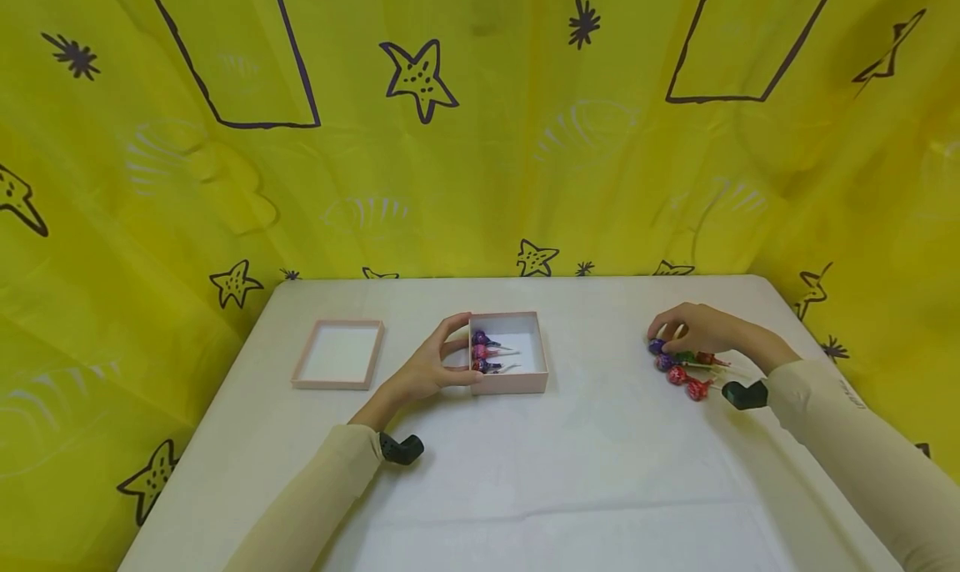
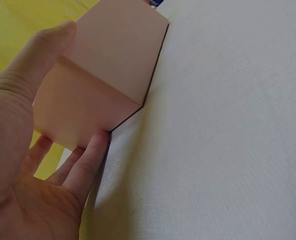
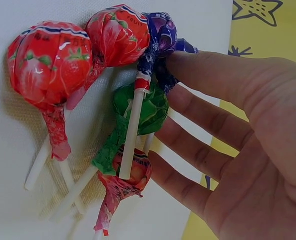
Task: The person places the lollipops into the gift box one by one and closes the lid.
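Yellow cloth (image 1: 480,155) is hanging beyond the white surface (image 1: 600,472). Near its right edge, the right hand (image 1: 697,328), the nearer one, is holding thumb and fingers narrowly round a purple lollipop (image 1: 657,347); sticks (image 3: 131,135) are pointing rightward. Well leftward, the left hand (image 1: 427,368) is gripping an open box (image 1: 510,383).

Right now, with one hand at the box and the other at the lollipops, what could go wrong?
The right hand is in a crowded cluster: lifting the nearest purple lollipop might drag the green lollipop, which its stick overlaps in the right wrist view. The round red lollipops beside it could roll if nudged. The left hand holds the box at one side, so a bump might swing it.
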Demonstrator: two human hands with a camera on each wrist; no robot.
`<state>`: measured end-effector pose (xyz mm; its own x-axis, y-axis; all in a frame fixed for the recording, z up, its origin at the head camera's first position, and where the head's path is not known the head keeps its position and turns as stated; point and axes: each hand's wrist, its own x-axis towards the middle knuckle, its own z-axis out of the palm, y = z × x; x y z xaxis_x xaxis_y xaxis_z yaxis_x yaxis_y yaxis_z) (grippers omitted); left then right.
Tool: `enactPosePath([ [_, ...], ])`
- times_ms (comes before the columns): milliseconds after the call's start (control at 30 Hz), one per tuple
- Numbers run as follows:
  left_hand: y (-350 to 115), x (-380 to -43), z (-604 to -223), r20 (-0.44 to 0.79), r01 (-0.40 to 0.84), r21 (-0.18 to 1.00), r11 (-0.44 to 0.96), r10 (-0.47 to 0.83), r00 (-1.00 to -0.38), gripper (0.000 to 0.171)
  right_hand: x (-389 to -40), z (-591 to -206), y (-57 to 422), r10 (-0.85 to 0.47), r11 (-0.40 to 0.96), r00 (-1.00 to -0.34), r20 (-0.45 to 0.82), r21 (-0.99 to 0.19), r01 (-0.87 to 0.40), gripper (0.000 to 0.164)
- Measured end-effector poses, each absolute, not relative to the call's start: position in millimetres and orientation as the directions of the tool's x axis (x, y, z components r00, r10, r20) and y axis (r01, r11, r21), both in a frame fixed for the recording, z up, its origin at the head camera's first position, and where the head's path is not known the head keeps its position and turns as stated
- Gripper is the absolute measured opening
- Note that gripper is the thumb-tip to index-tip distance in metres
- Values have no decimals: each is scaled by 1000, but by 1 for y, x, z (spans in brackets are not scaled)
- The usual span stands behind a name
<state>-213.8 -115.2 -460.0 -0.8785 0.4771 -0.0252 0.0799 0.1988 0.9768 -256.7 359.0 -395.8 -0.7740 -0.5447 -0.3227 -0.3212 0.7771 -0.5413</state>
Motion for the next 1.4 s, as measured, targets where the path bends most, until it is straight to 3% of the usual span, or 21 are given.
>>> enactPosePath([
  [800, -115, -212, -459, -17, 105, 968, 229, 477, -879, 101, -255, -395, 356, -520, 787, -782, -343, -549, -283, 23],
  [1400, -116, -214, -462, -10, 111, 968, 223, 483, -875, 100, -256, -384, 348, -540, 779, -802, -255, -511, -363, 21],
])
